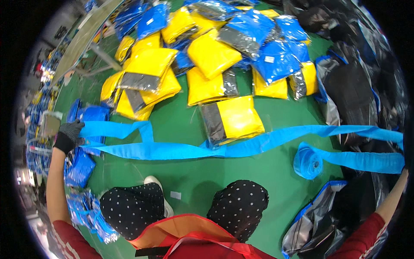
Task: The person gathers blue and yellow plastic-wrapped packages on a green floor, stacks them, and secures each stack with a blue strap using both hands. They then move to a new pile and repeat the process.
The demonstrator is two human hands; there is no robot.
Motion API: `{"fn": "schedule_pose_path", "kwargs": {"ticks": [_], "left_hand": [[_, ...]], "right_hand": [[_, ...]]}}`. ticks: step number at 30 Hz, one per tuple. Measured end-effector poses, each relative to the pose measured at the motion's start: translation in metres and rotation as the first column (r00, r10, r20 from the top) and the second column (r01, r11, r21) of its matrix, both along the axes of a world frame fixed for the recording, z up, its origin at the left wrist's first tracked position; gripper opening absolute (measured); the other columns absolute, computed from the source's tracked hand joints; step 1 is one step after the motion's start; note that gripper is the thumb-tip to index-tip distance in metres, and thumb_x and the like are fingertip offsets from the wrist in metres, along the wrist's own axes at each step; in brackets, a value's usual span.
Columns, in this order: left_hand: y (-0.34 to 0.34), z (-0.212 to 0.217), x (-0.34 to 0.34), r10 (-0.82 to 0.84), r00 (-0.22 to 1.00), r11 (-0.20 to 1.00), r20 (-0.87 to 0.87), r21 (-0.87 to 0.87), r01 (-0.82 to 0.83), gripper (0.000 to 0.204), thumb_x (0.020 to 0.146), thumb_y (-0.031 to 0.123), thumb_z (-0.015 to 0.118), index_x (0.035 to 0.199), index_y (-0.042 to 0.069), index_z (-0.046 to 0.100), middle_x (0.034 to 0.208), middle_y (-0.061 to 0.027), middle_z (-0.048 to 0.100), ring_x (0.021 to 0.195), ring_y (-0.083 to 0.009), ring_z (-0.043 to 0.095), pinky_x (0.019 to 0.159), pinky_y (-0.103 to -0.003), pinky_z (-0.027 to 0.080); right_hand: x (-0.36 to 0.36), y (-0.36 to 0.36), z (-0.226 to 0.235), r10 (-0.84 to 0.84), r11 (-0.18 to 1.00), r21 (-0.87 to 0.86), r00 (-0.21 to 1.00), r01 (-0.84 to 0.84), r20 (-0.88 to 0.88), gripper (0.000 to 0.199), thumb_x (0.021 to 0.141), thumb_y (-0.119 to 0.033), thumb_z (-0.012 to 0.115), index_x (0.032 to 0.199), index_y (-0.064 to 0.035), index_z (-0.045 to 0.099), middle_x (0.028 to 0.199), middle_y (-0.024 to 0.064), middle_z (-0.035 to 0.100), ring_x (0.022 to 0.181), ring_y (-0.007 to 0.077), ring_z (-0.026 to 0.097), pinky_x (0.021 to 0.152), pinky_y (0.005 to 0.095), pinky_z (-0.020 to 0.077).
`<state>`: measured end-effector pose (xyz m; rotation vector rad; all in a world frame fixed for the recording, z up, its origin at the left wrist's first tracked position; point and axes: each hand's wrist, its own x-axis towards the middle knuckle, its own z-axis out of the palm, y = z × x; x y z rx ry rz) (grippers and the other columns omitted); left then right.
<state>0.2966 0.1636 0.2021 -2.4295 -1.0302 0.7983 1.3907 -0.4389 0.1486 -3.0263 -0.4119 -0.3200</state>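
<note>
A long bright-blue fabric strip (172, 150) stretches across in front of me at waist height, between my outspread arms. My left hand (70, 133), in a dark knit glove, is closed around the strip at the far left, where a shorter length folds back and hangs. At the right rim, my right hand (404, 168) is mostly cut off; two lengths of the strip run to it, and its fingers are hidden. From there the lower length leads back to a coiled roll (308, 161) of the same blue fabric.
Yellow-and-black packages (235, 118) in clear plastic lie ahead on the green floor (189, 175), piled with blue packages (276, 60). More blue bundles (79, 168) lie at left. Black and silver sheeting (351, 86) is heaped along the right. A table (82, 39) stands far left.
</note>
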Motion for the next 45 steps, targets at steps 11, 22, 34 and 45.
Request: {"fn": "schedule_pose_path", "kwargs": {"ticks": [11,22,34,45], "left_hand": [[-0.085,-0.046,0.164,0.698,0.029,0.71,0.716,-0.697,0.101,0.035,0.086,0.024,0.055,0.105,-0.005,0.056,0.088,-0.0158,0.064,0.079,-0.0211,0.063,0.072,-0.031,0.048],[-0.12,-0.081,0.042,0.295,0.843,0.861,0.45,-0.508,-0.03,0.036,0.069,0.02,0.071,0.1,0.004,0.061,0.092,-0.0122,0.065,0.086,-0.023,0.063,0.073,-0.034,0.05],[0.113,-0.13,-0.123,0.667,-0.094,0.744,0.739,-0.656,0.123,0.025,0.077,0.011,0.058,0.1,0.002,0.061,0.091,-0.0045,0.063,0.085,-0.0144,0.058,0.078,-0.027,0.046],[0.128,-0.073,-0.143,0.89,-0.094,0.443,0.446,-0.799,0.406,0.058,0.077,0.02,0.068,0.127,0.004,0.043,0.119,-0.0124,0.053,0.106,-0.025,0.052,0.092,-0.037,0.042]], "right_hand": [[-0.558,0.387,-0.256,0.971,0.016,0.978,-0.231,-0.206,-0.064,0.027,0.079,-0.018,0.061,0.1,-0.0039,0.052,0.102,0.0105,0.054,0.097,0.0225,0.051,0.09,0.0349,0.0404],[-0.617,0.362,-0.191,0.678,0.419,0.747,-0.37,-0.516,-0.635,0.046,0.075,-0.027,0.071,0.105,-0.0012,0.046,0.091,0.0064,0.051,0.084,0.0163,0.048,0.078,0.0307,0.0439],[-0.595,0.242,-0.151,0.216,0.841,0.354,-0.347,-0.409,-0.913,0.016,0.087,-0.018,0.053,0.097,-0.005,0.057,0.078,-0.0034,0.055,0.066,0.0045,0.048,0.056,0.0209,0.0408],[-0.737,0.398,-0.177,0.875,0.452,0.699,0.121,-0.555,-0.469,0.034,0.082,-0.009,0.058,0.113,0.0015,0.046,0.077,0.0083,0.055,0.077,0.0146,0.056,0.071,0.0328,0.0479]]}}
